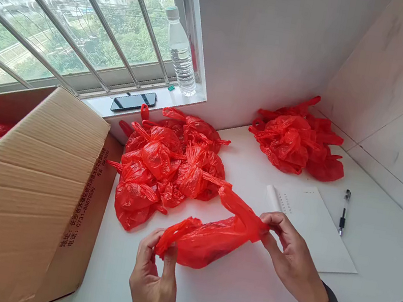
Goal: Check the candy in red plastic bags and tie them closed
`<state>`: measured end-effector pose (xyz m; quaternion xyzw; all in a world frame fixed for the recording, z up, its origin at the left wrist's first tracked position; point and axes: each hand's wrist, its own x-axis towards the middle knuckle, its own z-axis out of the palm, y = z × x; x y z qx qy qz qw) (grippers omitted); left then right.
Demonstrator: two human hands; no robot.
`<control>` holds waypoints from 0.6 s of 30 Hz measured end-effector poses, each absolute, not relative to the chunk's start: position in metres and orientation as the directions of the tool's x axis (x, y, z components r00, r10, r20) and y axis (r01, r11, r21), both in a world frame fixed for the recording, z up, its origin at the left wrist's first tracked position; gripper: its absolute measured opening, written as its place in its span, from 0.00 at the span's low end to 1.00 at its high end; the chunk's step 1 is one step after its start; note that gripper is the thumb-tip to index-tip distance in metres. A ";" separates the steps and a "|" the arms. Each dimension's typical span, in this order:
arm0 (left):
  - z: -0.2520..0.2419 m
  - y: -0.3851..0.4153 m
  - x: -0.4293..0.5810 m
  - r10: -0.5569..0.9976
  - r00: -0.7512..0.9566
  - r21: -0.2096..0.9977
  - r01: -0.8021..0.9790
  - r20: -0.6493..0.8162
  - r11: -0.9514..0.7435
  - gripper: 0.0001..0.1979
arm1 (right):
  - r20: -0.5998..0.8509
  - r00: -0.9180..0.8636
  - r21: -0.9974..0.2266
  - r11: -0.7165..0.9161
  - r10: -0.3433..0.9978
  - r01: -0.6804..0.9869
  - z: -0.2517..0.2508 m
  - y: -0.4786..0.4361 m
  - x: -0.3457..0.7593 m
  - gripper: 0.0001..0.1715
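Observation:
A red plastic bag (205, 244) is stretched between my two hands above the white table, with something darker showing faintly inside it. At its left end, my left hand (158, 272) pinches the bag's gathered edge between thumb and fingers. My right hand (292, 254) grips the opposite end, thumb and forefinger closed on the plastic. One handle loop sticks up near the right end. Just behind the bag lies a pile of knotted red bags (172, 161), filled and bunched together. What the bags contain cannot be made out.
A cardboard box (26, 183) holding more red bags stands at the left. Flattened red bags (296, 136) lie at the back right. Nearby are a notebook (316, 227) and a pen (344, 212). The windowsill carries a phone (134, 102) and a water bottle (182, 55).

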<state>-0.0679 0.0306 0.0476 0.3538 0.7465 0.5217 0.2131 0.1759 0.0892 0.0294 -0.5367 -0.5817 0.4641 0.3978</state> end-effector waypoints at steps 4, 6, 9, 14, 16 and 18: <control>0.064 0.029 -0.062 0.738 -0.635 0.813 0.541 0.229 0.213 0.13 | -0.030 -0.174 -0.953 0.024 0.984 0.302 0.043 0.088 0.171 0.14; 0.070 0.027 -0.064 0.746 -0.621 0.791 0.571 0.241 0.220 0.11 | -0.027 -0.194 -0.946 0.038 0.981 0.322 0.049 0.089 0.168 0.14; 0.077 0.025 -0.069 0.773 -0.618 0.882 0.434 0.144 0.182 0.09 | 0.035 -0.121 -0.936 0.076 0.992 0.345 0.053 0.087 0.164 0.07; 0.075 0.027 -0.063 0.802 -0.595 0.940 0.301 0.050 0.164 0.07 | 0.505 -0.098 -0.801 0.508 0.858 0.318 0.070 0.079 0.146 0.24; 0.071 0.029 -0.057 0.821 -0.568 0.948 0.289 0.057 0.134 0.07 | 0.569 -0.311 -0.724 0.643 0.761 0.249 0.079 0.080 0.132 0.22; 0.067 0.030 -0.052 0.843 -0.536 0.952 0.279 0.048 0.123 0.09 | 0.480 -0.484 -0.707 0.650 0.731 0.280 0.083 0.084 0.119 0.13</control>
